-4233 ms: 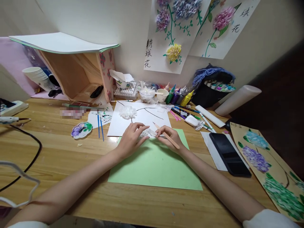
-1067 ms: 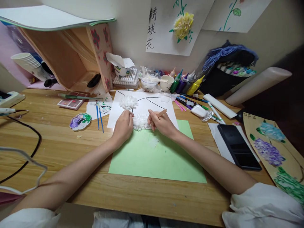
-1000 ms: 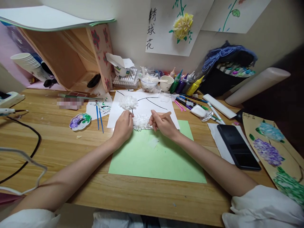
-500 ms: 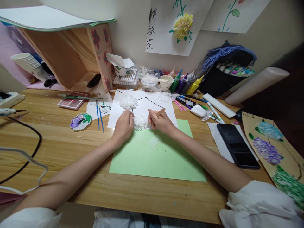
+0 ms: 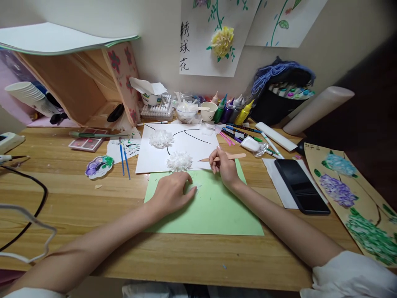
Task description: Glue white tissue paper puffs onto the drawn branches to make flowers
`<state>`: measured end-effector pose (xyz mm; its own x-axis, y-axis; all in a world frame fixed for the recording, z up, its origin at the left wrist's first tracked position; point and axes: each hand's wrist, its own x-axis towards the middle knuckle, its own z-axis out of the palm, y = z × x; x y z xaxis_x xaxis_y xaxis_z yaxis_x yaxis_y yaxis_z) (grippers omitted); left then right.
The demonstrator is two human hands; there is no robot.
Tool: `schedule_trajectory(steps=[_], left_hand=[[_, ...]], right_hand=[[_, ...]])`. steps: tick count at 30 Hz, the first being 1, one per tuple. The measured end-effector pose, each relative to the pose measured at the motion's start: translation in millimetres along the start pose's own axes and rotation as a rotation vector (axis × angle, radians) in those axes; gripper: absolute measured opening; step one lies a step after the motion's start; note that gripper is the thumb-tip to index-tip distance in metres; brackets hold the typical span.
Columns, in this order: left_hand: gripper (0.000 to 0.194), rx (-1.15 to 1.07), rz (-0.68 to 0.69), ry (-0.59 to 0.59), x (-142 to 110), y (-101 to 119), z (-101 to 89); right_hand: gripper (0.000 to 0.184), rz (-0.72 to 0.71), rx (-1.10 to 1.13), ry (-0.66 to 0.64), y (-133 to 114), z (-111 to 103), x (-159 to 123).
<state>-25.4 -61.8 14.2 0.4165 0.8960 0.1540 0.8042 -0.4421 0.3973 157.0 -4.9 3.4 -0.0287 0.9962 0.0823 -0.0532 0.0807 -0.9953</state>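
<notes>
My left hand (image 5: 173,192) lies on the green paper sheet (image 5: 214,209), fingertips pressed onto a small white tissue scrap (image 5: 194,185). My right hand (image 5: 223,164) is closed around a wooden stick (image 5: 229,157), which lies level with its point toward the left. Just beyond the hands a white sheet (image 5: 186,147) with black drawn stems carries two white tissue flowers: one at its near edge (image 5: 179,160), one farther back (image 5: 161,138). Neither hand touches the flowers.
A black phone (image 5: 301,186) lies on white paper at the right, beside a painted brown sheet (image 5: 350,194). Paint bottles (image 5: 231,111), markers, a cup (image 5: 208,111) and a bowl line the back. Brushes (image 5: 124,156) and a palette (image 5: 98,165) lie left; cables (image 5: 27,219) far left.
Both hands have left the near tissue flower. The left hand dropped back onto the green sheet over the scrap; the right moved right, turning the stick level. The camera shifted slightly.
</notes>
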Motion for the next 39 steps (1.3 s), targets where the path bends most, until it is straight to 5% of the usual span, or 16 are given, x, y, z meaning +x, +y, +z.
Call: schedule_trajectory(steps=[5, 9, 15, 20, 28, 39], left_hand=[[0.015, -0.042, -0.072, -0.115, -5, 6, 3.8], [0.017, -0.054, -0.141, -0.089, -4, 6, -3.8], [0.019, 0.013, -0.263, 0.097, 8, -9, -10.0], [0.019, 0.037, -0.285, 0.138, 14, -15, -6.0], [0.019, 0.013, -0.287, 0.145, 15, -16, -5.5], [0.022, -0.029, -0.403, 0.217, 25, -54, -9.8]], right_hand=[[0.056, 0.047, 0.063, -0.017, 9, 0, 2], [0.054, -0.011, 0.048, -0.056, 7, -1, -5], [0.048, -0.247, -0.174, -0.271, 7, 7, -23], [0.039, -0.5, -0.475, -0.45, 7, 17, -23], [0.036, -0.479, -0.576, -0.502, 7, 22, -17], [0.041, -0.403, -0.567, -0.486, 3, 30, -6]])
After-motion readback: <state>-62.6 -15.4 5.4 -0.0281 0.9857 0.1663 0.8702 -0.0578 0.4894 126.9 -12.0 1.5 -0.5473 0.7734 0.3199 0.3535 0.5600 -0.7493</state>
